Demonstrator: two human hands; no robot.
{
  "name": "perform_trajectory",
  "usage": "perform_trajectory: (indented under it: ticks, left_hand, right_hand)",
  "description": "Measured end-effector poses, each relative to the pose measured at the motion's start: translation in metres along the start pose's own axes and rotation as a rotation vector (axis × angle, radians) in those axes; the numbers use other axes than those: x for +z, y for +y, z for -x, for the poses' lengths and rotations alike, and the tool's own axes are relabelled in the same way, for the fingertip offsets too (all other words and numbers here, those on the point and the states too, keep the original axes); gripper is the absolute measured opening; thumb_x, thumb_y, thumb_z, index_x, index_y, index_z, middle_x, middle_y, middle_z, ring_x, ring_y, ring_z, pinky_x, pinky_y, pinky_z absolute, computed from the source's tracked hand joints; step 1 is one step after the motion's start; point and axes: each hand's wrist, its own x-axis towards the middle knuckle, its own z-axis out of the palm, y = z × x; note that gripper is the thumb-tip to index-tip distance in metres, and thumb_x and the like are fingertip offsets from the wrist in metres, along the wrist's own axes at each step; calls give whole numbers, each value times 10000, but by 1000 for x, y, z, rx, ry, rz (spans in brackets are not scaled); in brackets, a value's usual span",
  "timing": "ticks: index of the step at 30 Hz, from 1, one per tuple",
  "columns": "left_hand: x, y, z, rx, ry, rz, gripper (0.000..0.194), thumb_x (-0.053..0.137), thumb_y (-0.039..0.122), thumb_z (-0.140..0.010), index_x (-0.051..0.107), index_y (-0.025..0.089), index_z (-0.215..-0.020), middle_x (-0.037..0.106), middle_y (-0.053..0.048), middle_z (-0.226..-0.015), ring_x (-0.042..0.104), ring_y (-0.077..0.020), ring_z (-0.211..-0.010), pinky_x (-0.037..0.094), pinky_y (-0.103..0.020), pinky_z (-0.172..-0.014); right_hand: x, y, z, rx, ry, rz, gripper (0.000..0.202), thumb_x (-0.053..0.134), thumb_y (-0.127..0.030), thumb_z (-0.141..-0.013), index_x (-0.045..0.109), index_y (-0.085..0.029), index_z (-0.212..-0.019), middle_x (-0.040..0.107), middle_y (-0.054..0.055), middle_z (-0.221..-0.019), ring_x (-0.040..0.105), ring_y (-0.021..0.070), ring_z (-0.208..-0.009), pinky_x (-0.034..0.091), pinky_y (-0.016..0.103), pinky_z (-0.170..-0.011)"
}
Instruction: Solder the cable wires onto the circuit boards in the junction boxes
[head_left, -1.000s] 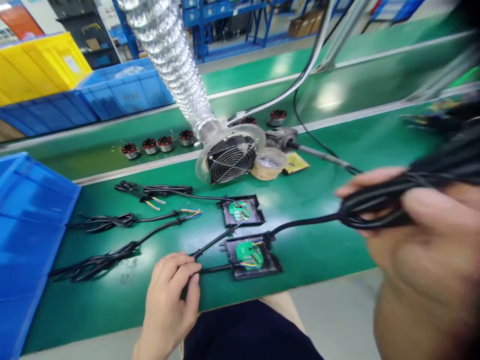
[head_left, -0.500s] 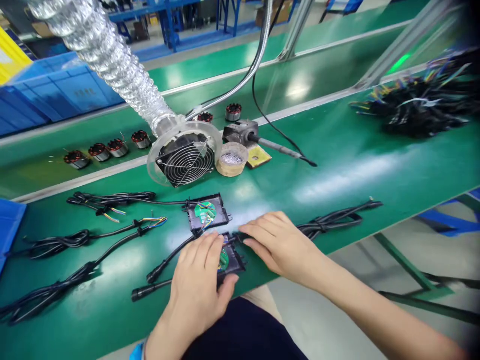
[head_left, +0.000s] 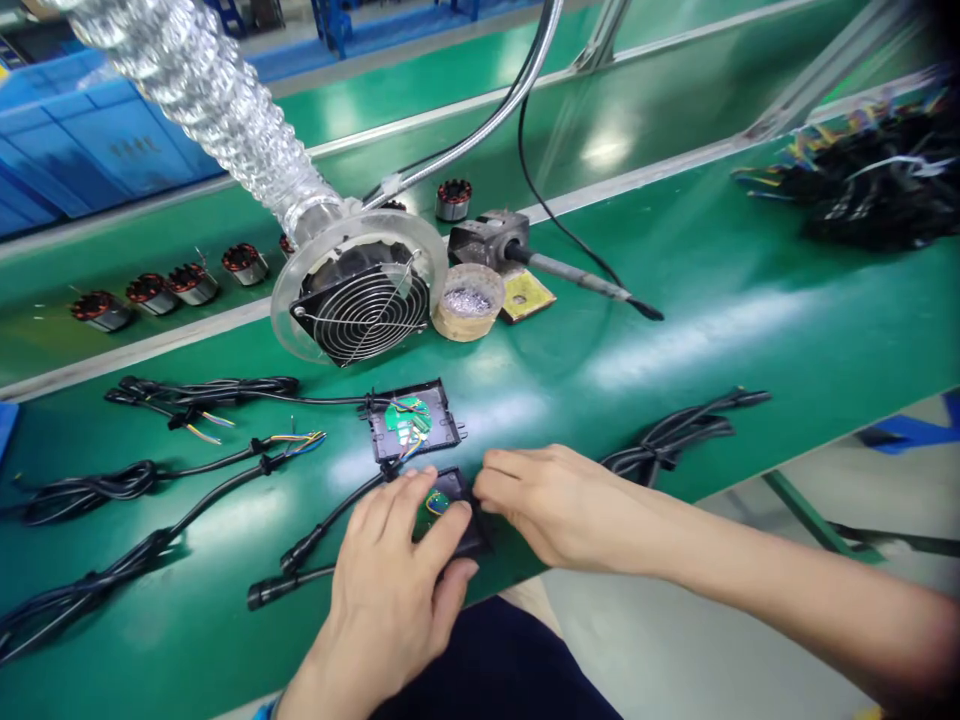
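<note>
My left hand [head_left: 397, 575] is closed around a black plastic case [head_left: 454, 483] near the table's front edge, its thumb reaching over the inside. A green circuit board [head_left: 436, 502] with coloured wires shows between thumb and fingers. At the case's right end, my right hand [head_left: 551, 500] pinches a black cable, and its fingertips hide the cable's end. To the right of that hand lies a coiled part of black cable [head_left: 667, 440]. Just beyond my left fingers rests a second open case [head_left: 448, 434], holding a circuit board [head_left: 409, 420] and wired to cables on its left.
A fume extractor fan [head_left: 367, 310] hangs ahead. Beside it stand a solder tub [head_left: 469, 305], a yellow sponge [head_left: 525, 295] and a soldering iron [head_left: 577, 278] in its holder. Loose cables [head_left: 105, 580] lie left; a wire bundle [head_left: 877, 190] sits far right. Several motor stators [head_left: 191, 283] line the back.
My left thumb has moved up over the near case's board. The right hand's fingers have drawn together at the case's right end, covering the cable end. The view has tilted slightly downward.
</note>
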Motion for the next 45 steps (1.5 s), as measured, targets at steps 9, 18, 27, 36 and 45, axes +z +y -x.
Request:
perform_trajectory:
  ticks: [9,18,27,36,45]
  left_hand:
    - [2,-4,-1,10,-47,37,364,585,288,-879,593,253,-1242,553,-139,-1353,525,-294,-1219,475,-468,-953]
    - [-2,-2,-15,-25,-87,-11,304,578,339,-855,687,211,-1108,633,-126,-1261,579,-302,-1125,496,-461,-885]
    - [0,2,10,120,-23,-134,406,481,91,-895,568,110,-1291,683,-65,-1232,600,-209,-1148,380,-344,-1047]
    - [-45,-24,18,-163,-65,240,518,579,201,-814,451,151,-1313,582,-132,-1286,548,-256,-1202,497,-398,-1001]
    - [-45,-42,44,-138,-90,87,132,526,196,-940,595,204,-1052,701,-26,-898,678,-182,-779,566,-312,-696]
  right_hand:
    - [-9,6,-1,19,-146,-65,165,489,-32,-774,563,-179,-761,578,15,-715,521,132,-529,302,275,-497]
    - [-10,3,-38,239,-433,-36,77,627,-123,-688,618,-165,-625,624,39,-544,553,169,-469,208,283,-451]
    - [3,6,-5,69,98,-11,174,573,-215,-901,689,-172,-779,630,46,-744,568,177,-719,424,305,-663]
    - [24,-32,-15,-124,488,-180,230,456,-29,-870,658,-129,-914,642,91,-858,546,195,-841,503,348,-789]
    - [47,-49,-41,-100,411,-336,103,562,-202,-893,633,-127,-887,629,69,-804,562,180,-773,488,333,-749]
